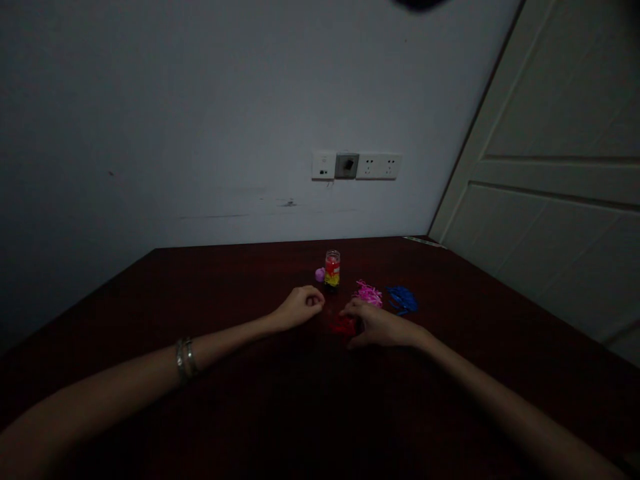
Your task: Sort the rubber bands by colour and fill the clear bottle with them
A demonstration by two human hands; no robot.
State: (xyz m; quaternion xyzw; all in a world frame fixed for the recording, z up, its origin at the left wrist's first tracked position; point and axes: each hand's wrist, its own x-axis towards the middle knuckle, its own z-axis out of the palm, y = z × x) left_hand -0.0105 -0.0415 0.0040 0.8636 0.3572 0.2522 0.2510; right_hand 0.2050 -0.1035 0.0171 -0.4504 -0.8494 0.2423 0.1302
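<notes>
A small glass jar (333,265) stands upright with dark, yellow and red material layered inside. My left hand (300,308) rests just in front of it to the left, fingers curled in, thumb and fingertips together. Whatever they may hold is too small and dim to see. My right hand (375,324) reaches in from the right, its thumb spread from the bent fingers. Between the hands lie loose red strips (342,325), at the right fingertips. A pile of pink strips (369,294) sits just beyond the right hand, partly covered by it.
A heap of blue strips (402,300) lies right of the pink ones. Against the jar's left side is a small purple round object (320,274). The dark reddish table (225,273) meets a wall with sockets (379,167); a white panelled door (545,153) borders the right.
</notes>
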